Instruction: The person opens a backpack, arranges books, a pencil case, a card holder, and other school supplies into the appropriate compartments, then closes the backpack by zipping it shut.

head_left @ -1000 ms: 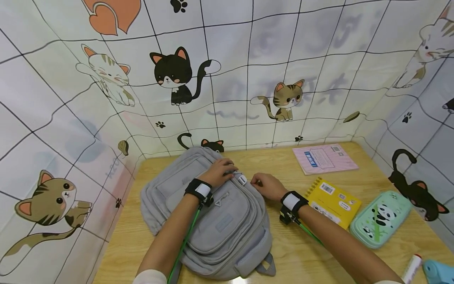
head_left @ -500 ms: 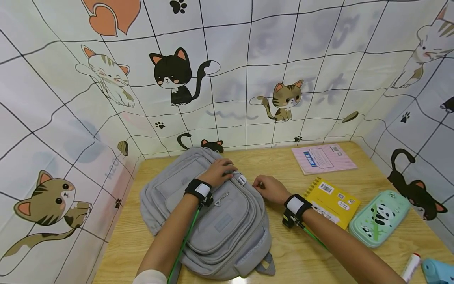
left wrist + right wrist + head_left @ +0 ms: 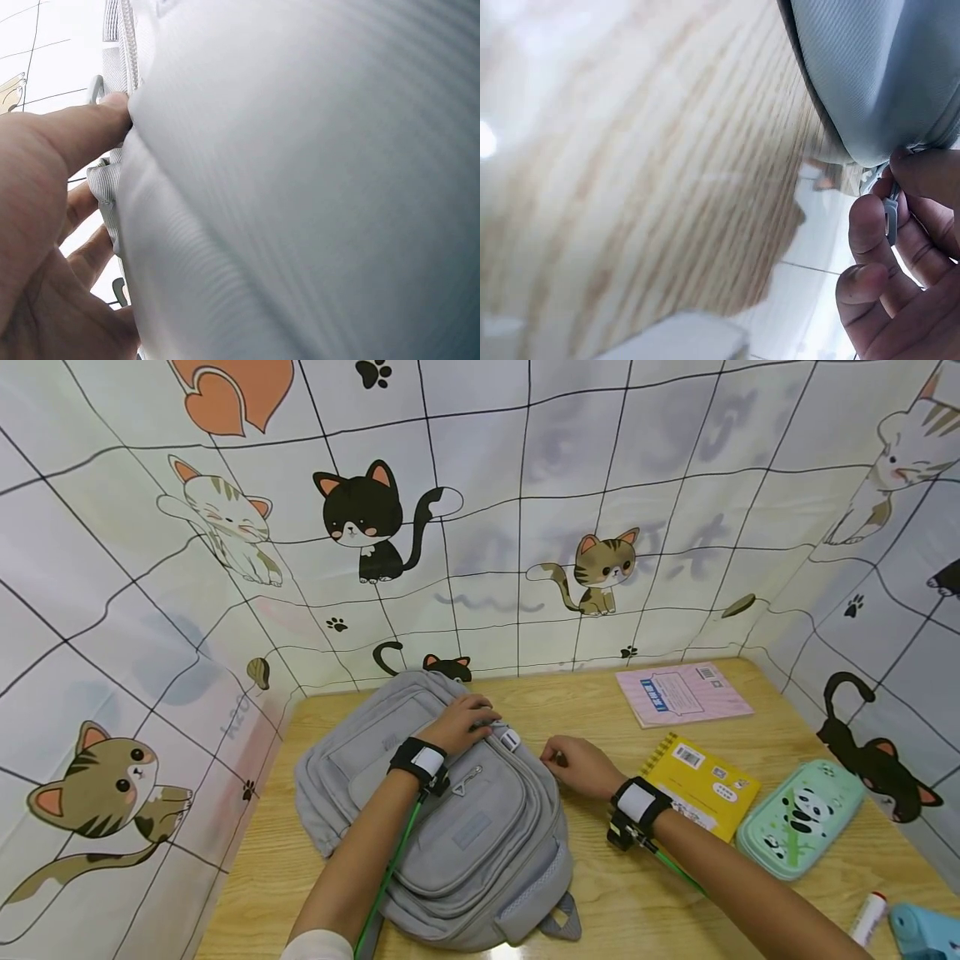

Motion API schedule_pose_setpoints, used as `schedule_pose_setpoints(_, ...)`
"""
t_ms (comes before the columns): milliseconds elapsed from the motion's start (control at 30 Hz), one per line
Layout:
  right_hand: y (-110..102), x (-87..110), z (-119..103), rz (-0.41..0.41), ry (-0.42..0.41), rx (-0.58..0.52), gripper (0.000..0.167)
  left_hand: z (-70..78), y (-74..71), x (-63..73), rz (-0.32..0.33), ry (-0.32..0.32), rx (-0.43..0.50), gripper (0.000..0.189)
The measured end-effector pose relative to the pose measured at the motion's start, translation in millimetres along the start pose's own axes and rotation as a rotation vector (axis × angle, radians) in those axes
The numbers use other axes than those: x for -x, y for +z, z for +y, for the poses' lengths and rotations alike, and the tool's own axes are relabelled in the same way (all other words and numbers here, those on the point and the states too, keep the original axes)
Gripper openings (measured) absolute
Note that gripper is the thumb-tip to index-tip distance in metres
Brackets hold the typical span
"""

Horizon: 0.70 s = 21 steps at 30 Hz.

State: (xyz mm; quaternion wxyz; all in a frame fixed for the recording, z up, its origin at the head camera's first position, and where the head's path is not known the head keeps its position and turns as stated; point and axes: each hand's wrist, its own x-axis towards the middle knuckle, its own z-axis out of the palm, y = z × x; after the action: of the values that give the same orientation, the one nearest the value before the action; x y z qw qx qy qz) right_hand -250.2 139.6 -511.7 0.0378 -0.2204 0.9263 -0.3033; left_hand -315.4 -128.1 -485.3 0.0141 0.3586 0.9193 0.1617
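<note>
A grey backpack lies on the wooden table, front pocket upward. My left hand grips its top edge; in the left wrist view the thumb presses the fabric beside a zipper, with the other fingers behind the edge. My right hand is at the bag's right side. Between its thumb and fingers it pinches a small grey zipper pull, clearest in the right wrist view. A white tag sits on the bag between the two hands.
To the right lie a yellow spiral notebook, a pink booklet and a mint panda pencil case. A red-capped marker and a blue object are at the lower right. Cat-printed cloth surrounds the table.
My right hand has moved a little right and down along the backpack's side, still pinching the zipper pull. The left hand has stayed on the top edge.
</note>
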Motion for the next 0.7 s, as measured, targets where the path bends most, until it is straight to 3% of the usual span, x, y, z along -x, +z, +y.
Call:
schedule_pose_setpoints(567,-4.6,19.4,0.2,0.024,-0.015,-0.032,0.008,-4.6,3.2,-1.5,0.010,-0.001,-0.012,0.032)
schedule_pose_setpoints(700,-7.2,23.2,-1.6,0.009,0.023,-0.072,0.010,-3.7,-0.9,-1.6,-0.001,-0.002,0.012,0.036)
